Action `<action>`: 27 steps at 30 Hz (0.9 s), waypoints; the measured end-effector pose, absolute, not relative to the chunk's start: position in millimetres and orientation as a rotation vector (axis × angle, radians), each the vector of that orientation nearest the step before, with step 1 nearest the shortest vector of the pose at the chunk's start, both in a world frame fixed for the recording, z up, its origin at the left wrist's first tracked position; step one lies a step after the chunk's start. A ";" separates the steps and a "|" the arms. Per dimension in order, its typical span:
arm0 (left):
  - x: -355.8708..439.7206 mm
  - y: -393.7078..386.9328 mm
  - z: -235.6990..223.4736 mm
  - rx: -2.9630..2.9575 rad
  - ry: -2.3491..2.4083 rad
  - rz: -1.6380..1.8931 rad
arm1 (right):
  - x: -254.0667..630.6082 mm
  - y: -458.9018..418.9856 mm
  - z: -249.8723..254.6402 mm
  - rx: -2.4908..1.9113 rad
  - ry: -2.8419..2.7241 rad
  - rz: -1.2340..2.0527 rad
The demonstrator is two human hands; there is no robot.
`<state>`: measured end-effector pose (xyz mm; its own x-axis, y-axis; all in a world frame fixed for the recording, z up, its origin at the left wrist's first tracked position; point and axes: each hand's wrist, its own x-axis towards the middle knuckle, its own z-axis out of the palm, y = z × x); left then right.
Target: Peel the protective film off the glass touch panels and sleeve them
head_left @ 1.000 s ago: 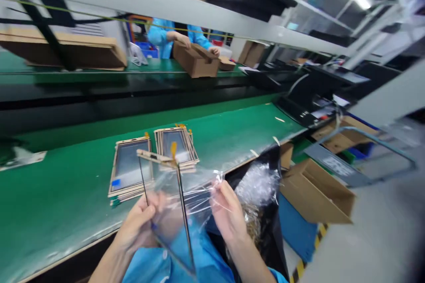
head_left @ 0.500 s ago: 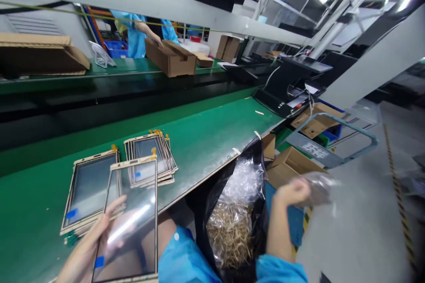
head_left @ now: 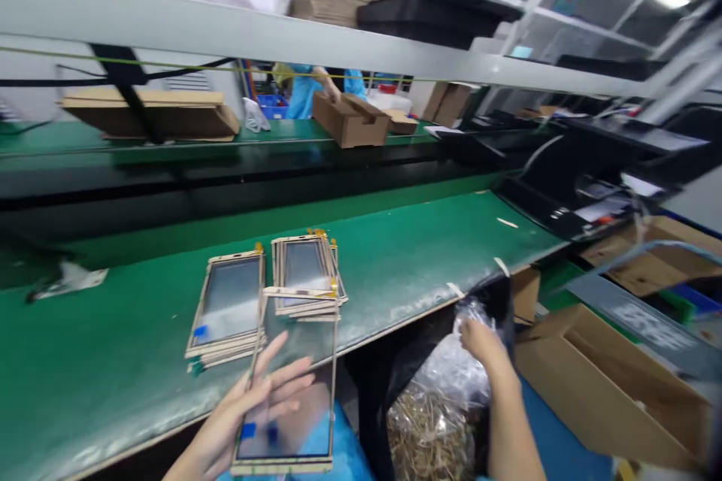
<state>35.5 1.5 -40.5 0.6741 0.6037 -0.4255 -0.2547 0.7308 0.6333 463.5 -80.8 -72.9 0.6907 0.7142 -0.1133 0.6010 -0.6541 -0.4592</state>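
My left hand holds a glass touch panel with a thin pale border and a blue tab. Its fingers show through the clear glass, spread behind it. My right hand is closed at the mouth of a black bin bag, with crumpled clear plastic film at its fingers. Below it, the bag contains more clear plastic and tan strips. Two piles of similar panels, a left stack and a right stack, lie on the green bench just beyond the held panel.
The green bench runs along my front. An open cardboard box stands right of the bin bag. Black equipment sits at the bench's right end. Across the line, a person's hand is at a cardboard box.
My right hand has swung from out over the floor at the right to the bin bag, carrying clear plastic. My left hand still has the panel. The view has turned left.
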 end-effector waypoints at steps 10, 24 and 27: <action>9.2 -18.2 -36.8 0.703 0.504 0.440 | 276.1 -17.3 -23.4 -1.140 -0.904 1.771; -23.9 -22.8 -30.5 0.810 0.609 0.504 | 245.6 -10.4 -24.4 -1.435 -1.444 1.289; -35.1 -20.7 -28.0 0.868 0.639 0.461 | 244.2 1.7 -21.4 -1.396 -1.728 1.253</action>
